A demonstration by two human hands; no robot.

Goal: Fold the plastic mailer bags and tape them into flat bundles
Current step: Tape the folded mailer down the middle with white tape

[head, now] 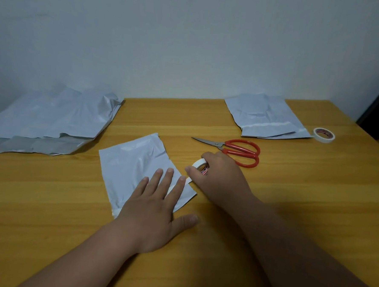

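Folded mailer bag (134, 166), pale grey-white, lies flat at the centre of the wooden table (270, 192). Left hand (155, 210) lies palm-down on the bag's near right corner, fingers straight and spread, pressing a strip of white tape (187, 180) drawn across the bag's right edge. Right hand (217, 174) grips the tape roll (201, 165), fingers curled round it, just beside that edge; red print on the roll's core is too small to read. Red-handled scissors (232, 150), closed, lie behind the right hand. Unfolded mailer pile (50, 121), far left. Taped bundle (265, 117) and second tape roll (324, 135), far right. Open tabletop lies along the near edge.
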